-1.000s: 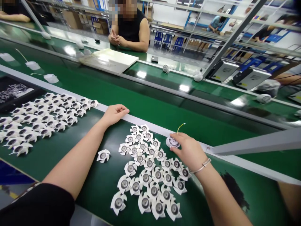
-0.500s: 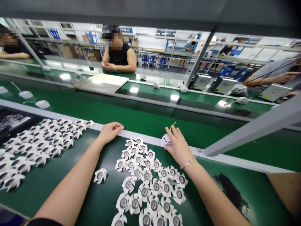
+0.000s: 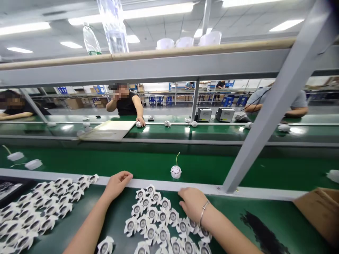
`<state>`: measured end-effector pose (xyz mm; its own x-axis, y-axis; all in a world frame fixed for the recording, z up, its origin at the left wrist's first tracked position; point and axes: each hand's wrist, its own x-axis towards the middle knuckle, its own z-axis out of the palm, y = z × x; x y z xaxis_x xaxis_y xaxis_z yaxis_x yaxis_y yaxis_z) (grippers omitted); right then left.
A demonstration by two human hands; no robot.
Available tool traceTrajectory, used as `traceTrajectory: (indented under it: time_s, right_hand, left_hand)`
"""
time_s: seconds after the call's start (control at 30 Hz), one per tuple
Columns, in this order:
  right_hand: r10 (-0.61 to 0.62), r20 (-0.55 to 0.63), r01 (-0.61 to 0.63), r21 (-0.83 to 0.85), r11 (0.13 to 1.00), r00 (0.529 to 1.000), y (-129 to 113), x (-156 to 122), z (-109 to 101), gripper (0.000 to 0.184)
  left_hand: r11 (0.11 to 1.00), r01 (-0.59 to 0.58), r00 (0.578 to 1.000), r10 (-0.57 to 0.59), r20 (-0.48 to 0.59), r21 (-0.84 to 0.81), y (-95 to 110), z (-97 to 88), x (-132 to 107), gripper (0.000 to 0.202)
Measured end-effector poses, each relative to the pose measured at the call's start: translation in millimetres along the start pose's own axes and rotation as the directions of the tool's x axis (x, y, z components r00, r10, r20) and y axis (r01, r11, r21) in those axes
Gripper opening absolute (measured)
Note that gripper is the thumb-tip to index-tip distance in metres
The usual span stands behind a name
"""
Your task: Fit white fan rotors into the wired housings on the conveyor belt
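My left hand (image 3: 117, 185) rests on the pale rail (image 3: 156, 184) along the workbench edge, fingers curled, with nothing visible in them. Just behind the same rail, my right hand (image 3: 192, 204) hovers near the fan blades, its thumb apart from the bent fingers and nothing held. A round white plastic housing (image 3: 176, 172) with a yellow-green wire stands on the green belt (image 3: 148, 165), beyond my right hand. Many white fan impellers (image 3: 152, 214) with grey hubs lie between my forearms. A single impeller (image 3: 106, 245) lies apart beside my left forearm.
More impellers (image 3: 39, 208) cover the bench at left. Two white housings (image 3: 33, 164) sit on the belt there. A slanted metal post (image 3: 254, 137) rises at right, near a cardboard box (image 3: 319, 211). Across the belt, a person (image 3: 127, 104) touches a white part.
My right hand has let go of the white housing and drawn back toward me; the housing now stands on the belt. The head view has tilted up. My left hand stays on the rail.
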<state>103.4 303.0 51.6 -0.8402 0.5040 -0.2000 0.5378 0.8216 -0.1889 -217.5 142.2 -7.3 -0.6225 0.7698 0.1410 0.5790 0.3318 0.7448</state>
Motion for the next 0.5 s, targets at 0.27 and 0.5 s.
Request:
traceTrajectory:
  time_s: [0.27, 0.5]
  right_hand:
    - [-0.034, -0.05, 0.029, -0.103, 0.994, 0.998, 4.6, -1.0, 2.2, 0.031]
    - [-0.146, -0.031, 0.145, -0.032, 0.989, 0.989, 33.1, 5.2, 18.8, 0.045]
  left_hand:
    - [1.0, -0.007, 1.0, 0.007, -0.012, 0.0, 7.9, -1.6, -7.7, 0.04]
    - [0.999, 0.053, 0.998, -0.053, -0.027, -0.006, 8.8, -0.4, -14.1, 0.035]
